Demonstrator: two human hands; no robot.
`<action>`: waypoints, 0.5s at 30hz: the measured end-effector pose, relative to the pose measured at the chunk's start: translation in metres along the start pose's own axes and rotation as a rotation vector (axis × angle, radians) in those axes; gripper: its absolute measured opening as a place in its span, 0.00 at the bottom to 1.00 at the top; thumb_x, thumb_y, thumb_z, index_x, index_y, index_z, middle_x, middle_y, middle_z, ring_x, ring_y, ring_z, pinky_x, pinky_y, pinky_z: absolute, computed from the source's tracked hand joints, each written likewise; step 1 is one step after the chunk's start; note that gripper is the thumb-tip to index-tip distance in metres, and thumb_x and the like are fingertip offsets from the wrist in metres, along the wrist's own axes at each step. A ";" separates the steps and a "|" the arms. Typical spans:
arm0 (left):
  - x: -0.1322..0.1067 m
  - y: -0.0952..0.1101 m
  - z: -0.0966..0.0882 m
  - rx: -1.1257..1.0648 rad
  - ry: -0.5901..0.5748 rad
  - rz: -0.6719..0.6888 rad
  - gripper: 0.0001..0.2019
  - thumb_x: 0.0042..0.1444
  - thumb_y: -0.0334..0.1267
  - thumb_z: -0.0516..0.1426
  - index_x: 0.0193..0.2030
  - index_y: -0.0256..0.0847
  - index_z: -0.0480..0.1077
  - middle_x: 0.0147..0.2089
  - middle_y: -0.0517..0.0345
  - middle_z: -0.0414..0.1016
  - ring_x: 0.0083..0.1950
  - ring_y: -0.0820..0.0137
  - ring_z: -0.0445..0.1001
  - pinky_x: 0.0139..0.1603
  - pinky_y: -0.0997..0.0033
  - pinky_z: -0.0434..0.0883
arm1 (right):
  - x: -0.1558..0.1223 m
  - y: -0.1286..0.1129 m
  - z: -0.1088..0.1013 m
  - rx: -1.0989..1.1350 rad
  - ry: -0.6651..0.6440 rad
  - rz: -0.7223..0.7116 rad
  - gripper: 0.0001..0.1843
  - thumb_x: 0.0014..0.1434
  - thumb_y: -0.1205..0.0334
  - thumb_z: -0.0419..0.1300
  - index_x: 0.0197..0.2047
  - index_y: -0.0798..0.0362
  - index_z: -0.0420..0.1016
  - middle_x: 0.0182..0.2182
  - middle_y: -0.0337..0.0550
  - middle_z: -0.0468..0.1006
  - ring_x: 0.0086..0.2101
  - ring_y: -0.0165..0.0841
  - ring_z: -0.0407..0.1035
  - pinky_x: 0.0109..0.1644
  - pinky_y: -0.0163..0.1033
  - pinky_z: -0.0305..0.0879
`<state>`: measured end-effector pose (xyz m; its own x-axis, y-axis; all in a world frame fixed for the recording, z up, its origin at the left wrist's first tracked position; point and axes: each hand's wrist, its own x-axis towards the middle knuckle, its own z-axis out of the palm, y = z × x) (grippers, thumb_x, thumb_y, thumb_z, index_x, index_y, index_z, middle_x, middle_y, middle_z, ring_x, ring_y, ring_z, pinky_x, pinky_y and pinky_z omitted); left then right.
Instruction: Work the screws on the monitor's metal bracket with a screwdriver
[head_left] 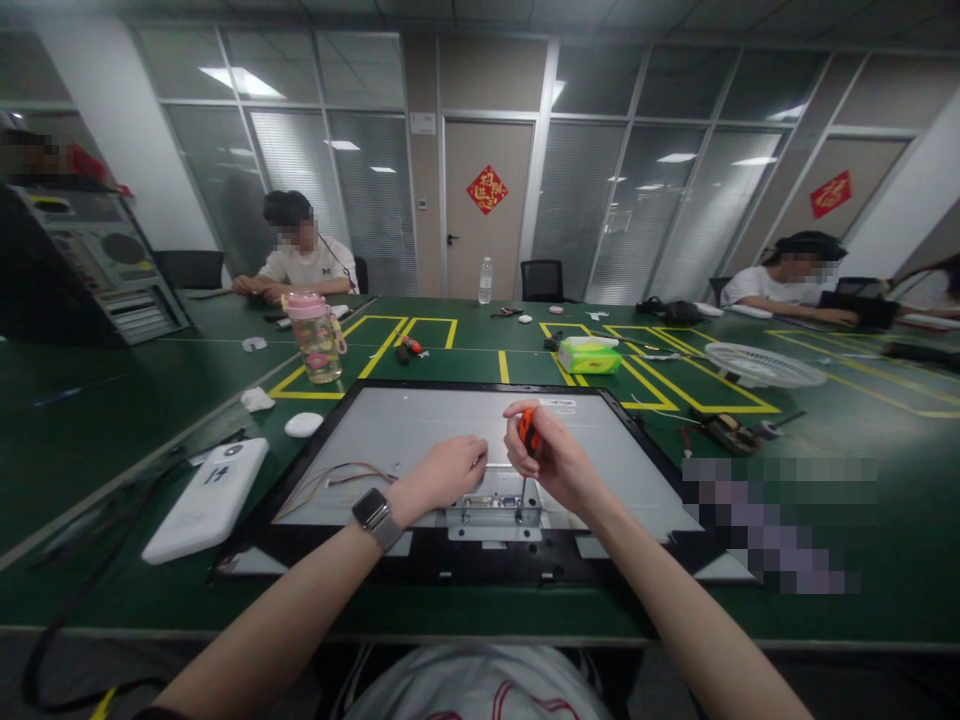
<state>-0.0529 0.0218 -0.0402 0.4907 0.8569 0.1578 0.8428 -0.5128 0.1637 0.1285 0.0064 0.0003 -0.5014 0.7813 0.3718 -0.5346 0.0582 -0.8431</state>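
Note:
A flat monitor lies face down on the green table, its grey metal back up inside a black frame. My right hand is closed round an orange-and-black screwdriver, held upright with its tip on a small metal bracket near the monitor's front edge. My left hand, with a watch on its wrist, rests curled on the metal back just left of the bracket. Thin coloured wires run across the panel on the left.
A white plastic cover lies left of the monitor. A pink-lidded bottle, a green tissue pack and a white fan grille stand further back. Other people sit at the far side. Yellow tape marks the table.

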 end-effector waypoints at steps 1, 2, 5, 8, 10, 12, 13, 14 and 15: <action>0.000 0.000 0.000 -0.001 -0.001 0.001 0.12 0.66 0.36 0.45 0.38 0.39 0.69 0.39 0.50 0.76 0.41 0.62 0.74 0.42 0.64 0.69 | 0.000 0.000 -0.001 0.002 -0.001 -0.001 0.17 0.62 0.47 0.60 0.43 0.52 0.73 0.21 0.32 0.65 0.17 0.22 0.49 0.20 0.31 0.43; 0.000 0.000 0.000 -0.001 -0.002 0.001 0.12 0.66 0.36 0.45 0.38 0.39 0.69 0.39 0.50 0.76 0.40 0.62 0.74 0.42 0.64 0.69 | 0.000 0.001 -0.001 0.003 -0.003 -0.002 0.17 0.62 0.47 0.59 0.43 0.52 0.73 0.21 0.32 0.65 0.17 0.22 0.49 0.20 0.31 0.43; 0.000 0.000 -0.001 -0.001 -0.006 0.000 0.13 0.66 0.36 0.45 0.38 0.39 0.68 0.39 0.50 0.76 0.40 0.63 0.74 0.42 0.65 0.68 | 0.001 0.002 -0.002 0.006 -0.010 -0.007 0.16 0.63 0.47 0.59 0.44 0.52 0.73 0.21 0.32 0.65 0.17 0.22 0.49 0.20 0.31 0.44; 0.000 0.000 -0.001 -0.004 -0.007 -0.004 0.12 0.66 0.37 0.45 0.38 0.39 0.68 0.39 0.50 0.76 0.40 0.63 0.74 0.42 0.65 0.68 | 0.001 0.002 -0.002 0.004 -0.003 -0.005 0.16 0.63 0.47 0.58 0.44 0.52 0.73 0.21 0.32 0.65 0.17 0.22 0.49 0.20 0.31 0.45; 0.000 0.001 -0.001 -0.004 -0.011 -0.007 0.12 0.66 0.36 0.45 0.38 0.39 0.68 0.39 0.50 0.76 0.40 0.63 0.74 0.42 0.65 0.68 | 0.000 0.002 -0.002 0.001 0.004 -0.003 0.17 0.63 0.47 0.59 0.43 0.52 0.73 0.21 0.32 0.65 0.17 0.22 0.49 0.20 0.30 0.45; 0.000 0.001 -0.002 -0.006 -0.012 -0.009 0.12 0.66 0.36 0.45 0.38 0.39 0.69 0.39 0.50 0.76 0.40 0.63 0.74 0.41 0.65 0.68 | 0.000 0.002 -0.002 0.001 0.009 -0.003 0.17 0.63 0.47 0.59 0.44 0.52 0.73 0.21 0.32 0.65 0.17 0.22 0.50 0.20 0.30 0.45; 0.000 0.001 -0.002 -0.008 -0.012 -0.007 0.12 0.66 0.36 0.45 0.38 0.39 0.69 0.39 0.50 0.76 0.40 0.63 0.74 0.41 0.65 0.68 | 0.000 0.002 -0.001 0.003 0.012 -0.004 0.17 0.63 0.47 0.59 0.45 0.52 0.73 0.21 0.32 0.65 0.17 0.22 0.50 0.20 0.30 0.45; 0.000 0.000 -0.002 -0.012 -0.010 -0.004 0.12 0.66 0.36 0.45 0.38 0.39 0.69 0.39 0.50 0.76 0.40 0.63 0.74 0.41 0.65 0.68 | 0.000 0.002 -0.001 0.006 0.015 -0.005 0.17 0.63 0.47 0.59 0.46 0.52 0.73 0.21 0.32 0.66 0.17 0.22 0.50 0.20 0.30 0.45; 0.000 0.000 -0.002 -0.016 -0.009 -0.003 0.13 0.66 0.36 0.45 0.39 0.39 0.69 0.39 0.50 0.76 0.40 0.62 0.74 0.42 0.65 0.68 | 0.000 0.001 -0.001 0.007 0.019 -0.006 0.17 0.63 0.47 0.59 0.47 0.52 0.73 0.22 0.32 0.66 0.17 0.22 0.50 0.20 0.30 0.45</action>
<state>-0.0531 0.0217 -0.0385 0.4903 0.8588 0.1485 0.8406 -0.5110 0.1797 0.1279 0.0072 -0.0009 -0.4852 0.7928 0.3689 -0.5424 0.0581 -0.8381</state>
